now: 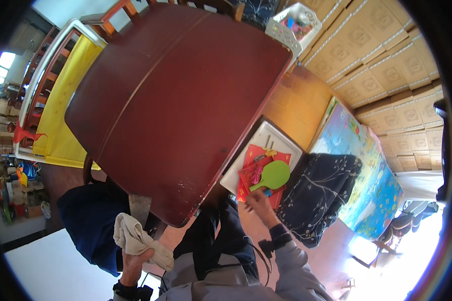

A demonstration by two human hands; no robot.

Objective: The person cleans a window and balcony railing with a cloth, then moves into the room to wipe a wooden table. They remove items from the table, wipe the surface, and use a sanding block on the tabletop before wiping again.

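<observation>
My left hand (135, 259) holds a bunched beige cloth (135, 235) at the lower left, beside the table. At the white tray (232, 174), my right hand (261, 205) is at the handle end of a lime-green paddle (277, 175). A small blue item (267, 192) lies by its fingertips. The fingers are partly hidden, so I cannot tell whether they grip anything. Under the paddle lie red printed packets (250, 150), with a pink tassel-like piece (256, 175) beside the handle. Two thin metallic rods (269, 142) lie at the tray's far end.
A dark red table (196, 94) fills the middle. A white perforated basket (286, 32) holds small items at its far corner. Stacked cardboard boxes (376, 67) line the right. Dark patterned fabric (316, 195) and a colourful printed mat (361, 169) lie right of the tray.
</observation>
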